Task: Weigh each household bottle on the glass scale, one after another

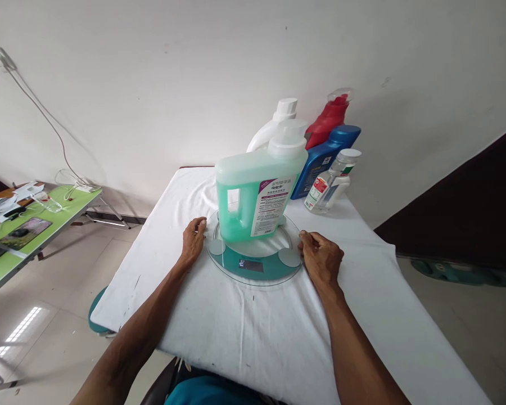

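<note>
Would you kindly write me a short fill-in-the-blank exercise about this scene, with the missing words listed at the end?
1. The jug of green liquid stands on a round glass ____ that has a small display.
2. The cloth spread over the table is coloured ____.
3. The bottle between the red bottle and the clear bottle is coloured ____.
4. On the green side table, a black computer ____ lies on a patterned mat.

Missing words: scale; white; blue; mouse.
</note>
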Demonstrator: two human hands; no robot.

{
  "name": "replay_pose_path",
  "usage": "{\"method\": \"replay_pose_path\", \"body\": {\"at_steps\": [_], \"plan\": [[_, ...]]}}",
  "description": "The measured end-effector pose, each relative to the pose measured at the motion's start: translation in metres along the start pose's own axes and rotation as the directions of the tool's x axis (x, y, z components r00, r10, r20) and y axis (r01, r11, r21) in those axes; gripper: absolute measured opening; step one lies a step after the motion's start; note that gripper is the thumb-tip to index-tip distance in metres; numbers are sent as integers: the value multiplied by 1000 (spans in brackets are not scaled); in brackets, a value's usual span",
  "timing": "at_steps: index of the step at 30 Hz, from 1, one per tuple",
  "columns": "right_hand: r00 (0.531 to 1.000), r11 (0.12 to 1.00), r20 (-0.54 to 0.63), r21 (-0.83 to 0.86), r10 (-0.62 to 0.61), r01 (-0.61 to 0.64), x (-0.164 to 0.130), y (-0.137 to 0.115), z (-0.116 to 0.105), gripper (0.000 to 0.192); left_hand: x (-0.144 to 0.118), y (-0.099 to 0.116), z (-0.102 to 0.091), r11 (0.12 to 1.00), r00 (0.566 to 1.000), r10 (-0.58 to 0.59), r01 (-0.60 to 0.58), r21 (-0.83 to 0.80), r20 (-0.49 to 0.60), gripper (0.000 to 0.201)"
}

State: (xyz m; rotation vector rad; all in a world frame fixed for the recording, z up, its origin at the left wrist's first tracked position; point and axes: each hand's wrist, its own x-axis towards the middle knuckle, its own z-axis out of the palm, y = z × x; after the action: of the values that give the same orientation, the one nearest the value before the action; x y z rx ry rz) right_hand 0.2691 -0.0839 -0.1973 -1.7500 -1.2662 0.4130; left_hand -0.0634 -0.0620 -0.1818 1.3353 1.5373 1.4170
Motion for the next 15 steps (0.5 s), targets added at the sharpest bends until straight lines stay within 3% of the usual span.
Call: {"method": "replay_pose_path", "body": {"at_steps": [6, 15], "plan": [[998, 998, -47, -56, -39, 37, 0, 3, 0, 42, 2, 3, 0, 994, 998, -53, 57, -96, 43, 45], [997, 997, -55, -65, -48, 45, -4, 8, 0, 45, 4, 4, 5, 986, 996, -82, 84, -145, 22, 48]]}}
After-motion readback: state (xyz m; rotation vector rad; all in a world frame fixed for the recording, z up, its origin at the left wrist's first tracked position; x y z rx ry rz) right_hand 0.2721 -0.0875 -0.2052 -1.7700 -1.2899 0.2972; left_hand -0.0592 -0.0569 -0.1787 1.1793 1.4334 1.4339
